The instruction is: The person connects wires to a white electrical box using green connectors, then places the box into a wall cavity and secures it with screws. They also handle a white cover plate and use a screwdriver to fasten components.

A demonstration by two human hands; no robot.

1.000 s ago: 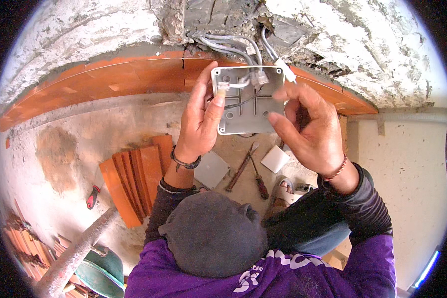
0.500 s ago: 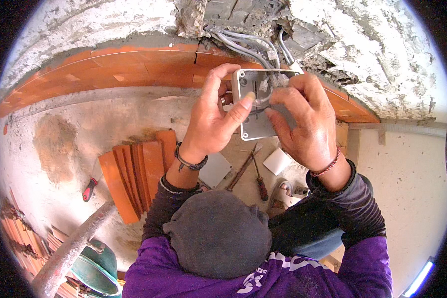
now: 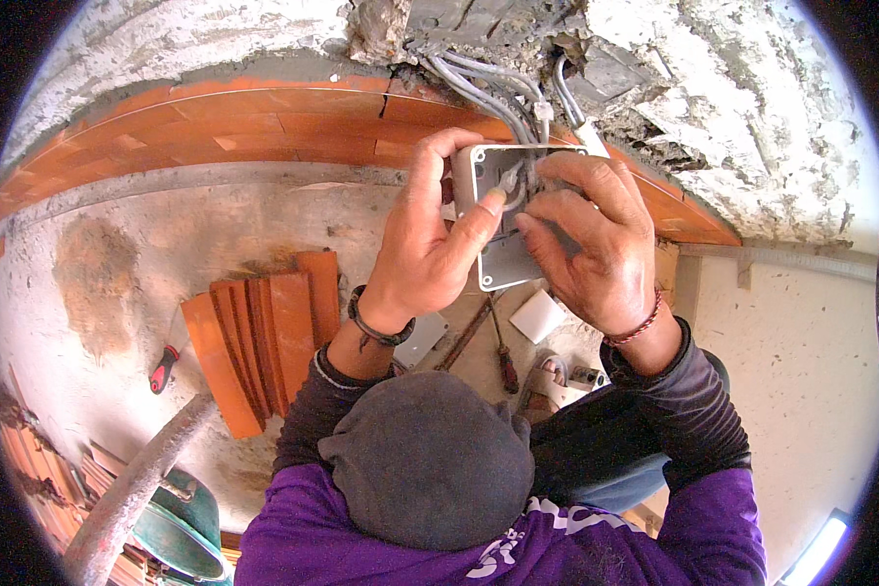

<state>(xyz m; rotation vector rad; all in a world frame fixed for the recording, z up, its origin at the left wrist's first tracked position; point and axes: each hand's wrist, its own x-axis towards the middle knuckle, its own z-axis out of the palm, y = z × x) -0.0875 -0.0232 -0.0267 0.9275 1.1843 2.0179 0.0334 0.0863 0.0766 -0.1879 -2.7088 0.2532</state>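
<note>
A grey open electrical junction box is held up in front of the wall. My left hand grips its left side, fingers behind and thumb over the rim onto the wires inside. Grey cables run from a broken hollow in the wall into the top of the box. Inside, a clear wire connector shows near my left thumb. My right hand has its fingers curled over the right part of the box, on the bundled wires; its fingertips partly hide them.
Orange tiles line the wall's lower edge. On the floor are stacked orange tiles, a grey cover plate, a screwdriver, a white square piece and a red-black tool. A pole crosses beside a green bucket.
The box and both hands sit slightly lower in view. My right fingers have shifted over the wires, and the connectors at the box's top are now mostly covered.
</note>
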